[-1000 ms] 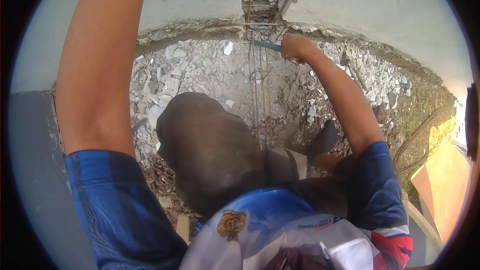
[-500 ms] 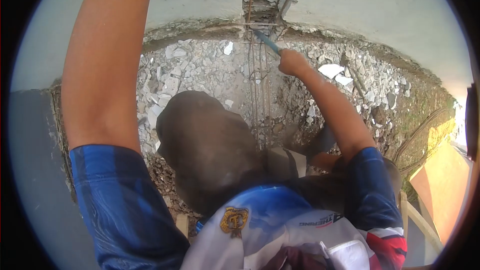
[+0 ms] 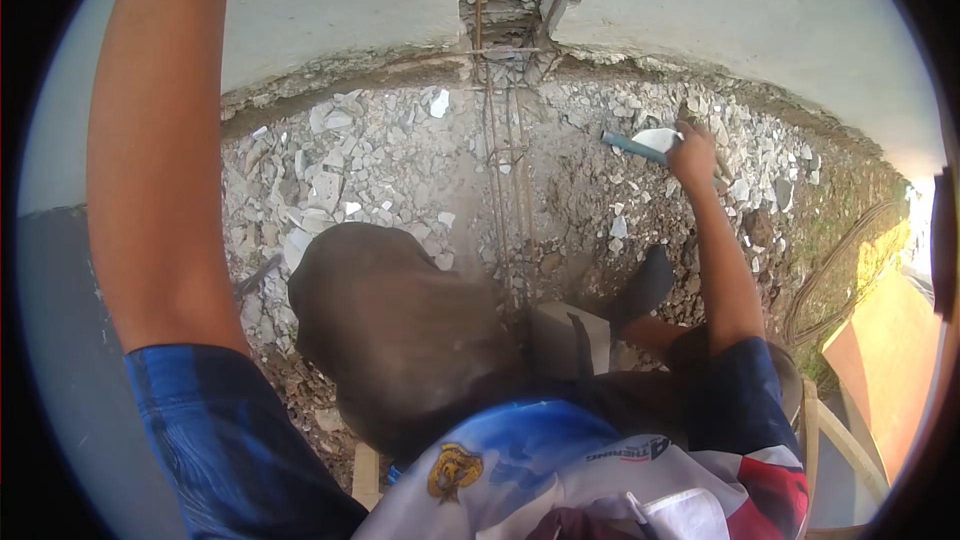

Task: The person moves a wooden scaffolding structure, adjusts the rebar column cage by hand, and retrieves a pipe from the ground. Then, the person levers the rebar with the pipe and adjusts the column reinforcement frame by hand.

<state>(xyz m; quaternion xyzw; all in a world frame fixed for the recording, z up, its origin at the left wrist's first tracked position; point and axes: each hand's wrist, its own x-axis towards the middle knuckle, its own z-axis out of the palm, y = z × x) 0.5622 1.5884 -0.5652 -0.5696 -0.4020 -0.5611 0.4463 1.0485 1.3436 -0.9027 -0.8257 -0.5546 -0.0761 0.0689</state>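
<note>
My right hand [image 3: 692, 157] is closed around a blue-green bar [image 3: 630, 147], held out over the rubble to the right, its free end pointing left. Right behind the bar lies a large white shard [image 3: 657, 137]. My left arm [image 3: 160, 140] reaches up past the top edge of the view, so the left hand is hidden from me. Thin rusty rebars [image 3: 493, 145] run from the floor up to a broken slot [image 3: 512, 15] in the wall, where bars and rough masonry show.
Broken plaster and concrete rubble [image 3: 335, 155] covers the ground along the pale wall [image 3: 340, 0]. Near my leg stands a grey block [image 3: 570, 338]. An orange-tan board [image 3: 885, 370] leans at the right, with wooden strips [image 3: 845, 445] beside it.
My right hand has drawn the bar away from the base of the wall slot, to the right and toward me. The left arm sits further left in view.
</note>
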